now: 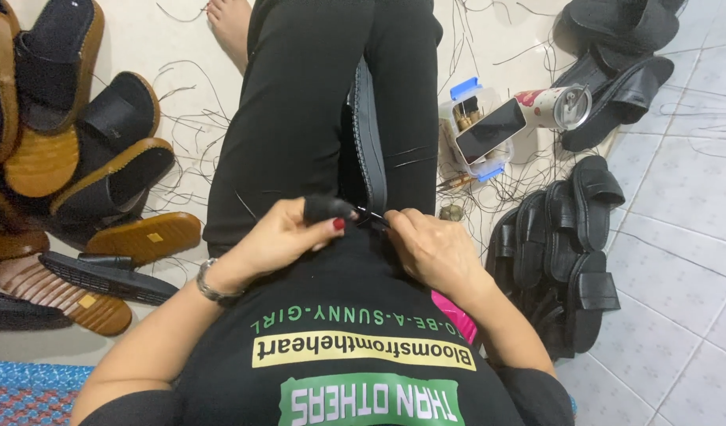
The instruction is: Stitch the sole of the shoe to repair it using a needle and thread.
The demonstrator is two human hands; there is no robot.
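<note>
I sit on the floor in black trousers, and a black sandal sole [368, 142] stands on edge between my thighs. My left hand [288, 233] grips a black-handled tool [328, 208] whose thin tip points right toward the sole. My right hand [434, 244] rests beside it, fingers curled and pinching at the sole's near end where the tool tip meets it. What the right fingers pinch is too small to tell. A silver bracelet circles my left wrist.
Brown-soled and black sandals [102, 166] lie piled at left. Black sandals [564, 244] are stacked at right, more [623, 55] at top right. A clear plastic box [473, 130] with a phone on it and a patterned tumbler [552, 106] stand on the white tiles. Thread scraps lie scattered around.
</note>
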